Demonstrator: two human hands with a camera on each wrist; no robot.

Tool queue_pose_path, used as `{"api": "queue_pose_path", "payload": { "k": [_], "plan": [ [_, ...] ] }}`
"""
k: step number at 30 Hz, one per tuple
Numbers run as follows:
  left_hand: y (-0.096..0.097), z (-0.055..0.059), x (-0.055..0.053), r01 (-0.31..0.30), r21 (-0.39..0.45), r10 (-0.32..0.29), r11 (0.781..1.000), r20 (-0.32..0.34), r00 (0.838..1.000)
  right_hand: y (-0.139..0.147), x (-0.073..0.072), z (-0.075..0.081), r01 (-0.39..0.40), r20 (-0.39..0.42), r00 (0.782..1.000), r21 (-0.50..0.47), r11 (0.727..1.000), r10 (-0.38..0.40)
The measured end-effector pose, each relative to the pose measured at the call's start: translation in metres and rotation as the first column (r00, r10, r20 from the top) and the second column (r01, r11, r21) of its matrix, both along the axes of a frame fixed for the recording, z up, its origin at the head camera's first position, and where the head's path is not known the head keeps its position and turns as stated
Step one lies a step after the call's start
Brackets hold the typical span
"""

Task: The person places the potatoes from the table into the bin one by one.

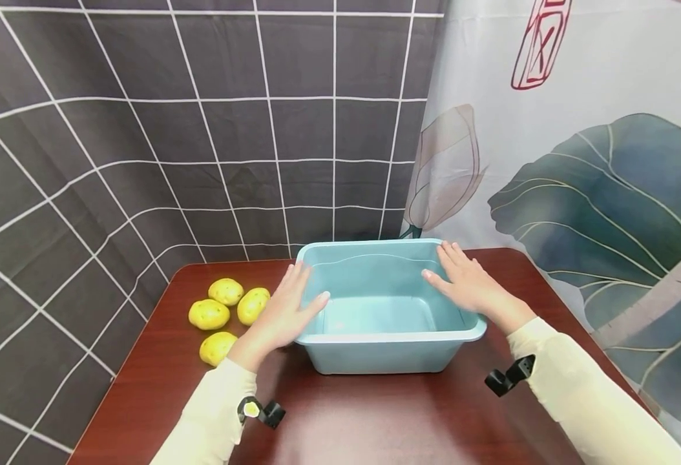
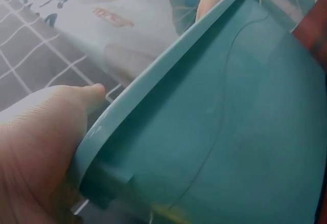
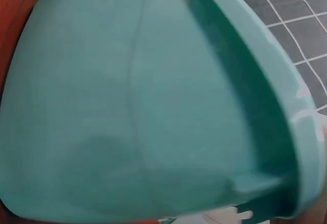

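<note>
A light blue rectangular plastic basin point(image 1: 381, 356) stands upright on the table, with nothing visible inside. My left hand point(image 1: 285, 310) lies at its left end, fingers straight and thumb spread above the rim. At the opposite end, my right hand point(image 1: 467, 278) reaches over the right rim, its fingers extended and its thumb pointing inward. The left wrist view shows the left thumb point(image 2: 92, 95) beside the pale rim point(image 2: 138, 89), the other fingers hidden. In the right wrist view the basin's outer wall point(image 3: 112, 101) fills most of the picture.
Several yellow potatoes point(image 1: 209, 314) lie on the dark red wooden table point(image 1: 369, 420), left of the basin and near my left forearm. A grey cloth with white grid lines point(image 1: 230, 129) hangs behind, and a white curtain with leaf prints point(image 1: 602, 187) hangs at the right.
</note>
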State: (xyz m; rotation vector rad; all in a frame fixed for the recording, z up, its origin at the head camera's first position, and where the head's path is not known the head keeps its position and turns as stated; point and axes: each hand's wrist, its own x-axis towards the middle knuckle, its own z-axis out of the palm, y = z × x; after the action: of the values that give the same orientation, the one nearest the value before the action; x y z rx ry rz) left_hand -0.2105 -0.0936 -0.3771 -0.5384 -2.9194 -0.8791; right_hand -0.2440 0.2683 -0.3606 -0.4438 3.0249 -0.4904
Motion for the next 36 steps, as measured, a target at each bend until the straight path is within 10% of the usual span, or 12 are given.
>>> {"api": "queue_pose_path", "payload": {
  "k": [16, 36],
  "plan": [
    [-0.011, -0.002, -0.016, 0.042, -0.015, -0.041, 0.999, 0.094, 0.995, 0.015, -0.064, -0.006, -0.126, 0.004, 0.992, 0.024, 0.992, 0.126],
    [-0.016, -0.007, 0.003, 0.073, -0.012, -0.072, 0.997, 0.035, 0.997, 0.011, -0.053, -0.006, -0.201, 0.013, 0.979, 0.026, 0.979, 0.201]
  ]
}}
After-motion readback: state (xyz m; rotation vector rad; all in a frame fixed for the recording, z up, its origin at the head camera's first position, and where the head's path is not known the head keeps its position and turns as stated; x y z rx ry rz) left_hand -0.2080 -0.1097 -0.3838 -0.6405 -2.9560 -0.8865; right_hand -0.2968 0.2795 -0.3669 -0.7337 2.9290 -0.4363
